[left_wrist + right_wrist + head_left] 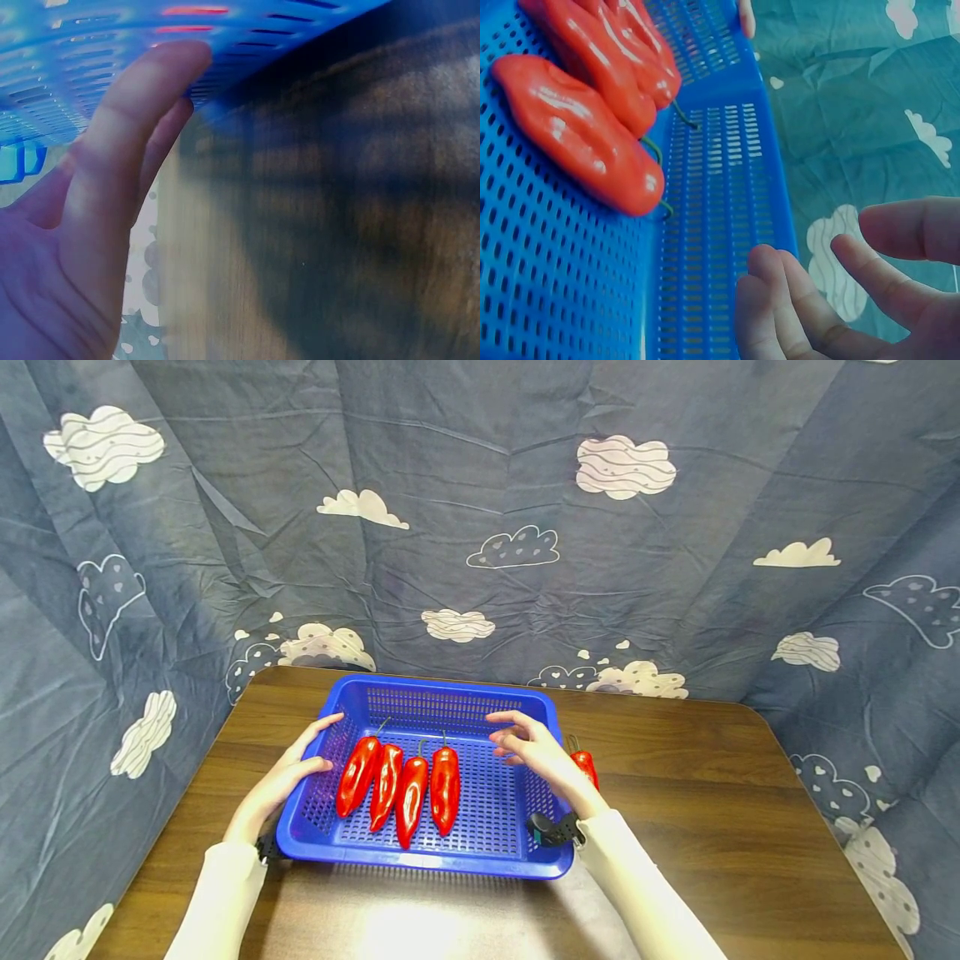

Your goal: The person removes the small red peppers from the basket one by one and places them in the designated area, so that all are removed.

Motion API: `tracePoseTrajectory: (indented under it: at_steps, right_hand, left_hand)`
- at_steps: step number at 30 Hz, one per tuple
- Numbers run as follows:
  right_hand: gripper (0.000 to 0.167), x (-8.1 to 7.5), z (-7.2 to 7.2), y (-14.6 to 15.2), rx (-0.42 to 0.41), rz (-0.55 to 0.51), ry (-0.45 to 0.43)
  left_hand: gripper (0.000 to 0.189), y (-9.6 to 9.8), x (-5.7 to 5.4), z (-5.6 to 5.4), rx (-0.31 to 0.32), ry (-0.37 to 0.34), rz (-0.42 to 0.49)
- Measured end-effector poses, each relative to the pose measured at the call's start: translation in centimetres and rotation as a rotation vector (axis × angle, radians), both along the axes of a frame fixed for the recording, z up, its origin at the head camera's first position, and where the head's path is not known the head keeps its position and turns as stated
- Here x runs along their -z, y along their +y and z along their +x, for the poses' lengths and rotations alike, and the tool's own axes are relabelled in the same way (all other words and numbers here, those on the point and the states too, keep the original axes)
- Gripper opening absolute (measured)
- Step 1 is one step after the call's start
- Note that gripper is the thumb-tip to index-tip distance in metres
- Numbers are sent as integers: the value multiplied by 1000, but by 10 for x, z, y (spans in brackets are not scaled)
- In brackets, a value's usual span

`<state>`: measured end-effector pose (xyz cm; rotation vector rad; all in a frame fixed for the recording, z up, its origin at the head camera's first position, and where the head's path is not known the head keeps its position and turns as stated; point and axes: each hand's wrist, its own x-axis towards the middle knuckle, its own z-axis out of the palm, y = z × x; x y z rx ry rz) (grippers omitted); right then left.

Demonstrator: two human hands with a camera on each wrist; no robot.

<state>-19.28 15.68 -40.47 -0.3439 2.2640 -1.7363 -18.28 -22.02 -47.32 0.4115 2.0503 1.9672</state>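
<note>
Four red peppers (411, 802) are lying side by side in a blue basket (487, 865), in its left and middle parts, with their thin stems pointing to the far side. Little holes are showing all over the basket, which is sitting on a brown table (690, 793). My left hand (281, 774) is touching the basket's left side, with the thumb and fingers spreading wide. My right hand (540, 758) is hanging over the right part, its fingers bending a little, with just air between them and the thumb. One more red pepper (584, 766) is lying just right of the basket, partly hiding behind my right hand. A dark blue curtain (442, 460) with clouds is hanging behind the table
</note>
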Motion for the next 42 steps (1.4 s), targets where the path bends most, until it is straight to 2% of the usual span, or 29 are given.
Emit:
tracePoseTrajectory:
  at_steps: [8,18,34,42]
  right_hand:
    - [41,3,-4,-14,-13,7,-11]
    - [41,7,-5,-27,4,29,-41]
    - [42,15,-8,-44,7,34,-112]
    - [43,19,-10,-52,7,77,-158]
  left_hand:
    - [69,0,0,-1,6,16,1]
    - [68,-1,1,0,1,3,-3]
    - [67,0,1,1,-3,-7,-4]
    - [68,-1,0,-1,-1,1,-13]
